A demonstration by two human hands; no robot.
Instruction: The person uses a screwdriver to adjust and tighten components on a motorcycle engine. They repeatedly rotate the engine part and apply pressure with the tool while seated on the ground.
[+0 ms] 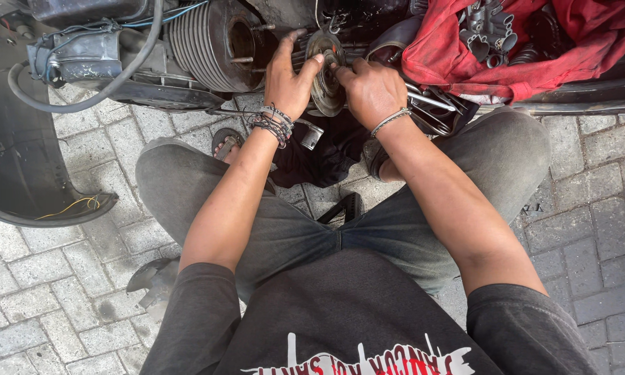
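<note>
I squat on paving stones in front of a small engine. A round metal disc [324, 82] sits on the engine's side, tilted toward me. My left hand [289, 78] grips the disc's left edge, thumb across its rim. My right hand [371, 90] presses on the disc's right side with the fingertips at its centre. Beaded bracelets wrap my left wrist and a thin metal bangle my right. A finned grey cylinder [208, 42] lies just left of my left hand.
A red cloth [535, 48] with several metal parts on it lies at the upper right. Wrenches [430, 104] lie under my right wrist. A dark body panel [20, 160] curves along the left, with hoses and wires above. A black rag [319, 156] lies between my feet.
</note>
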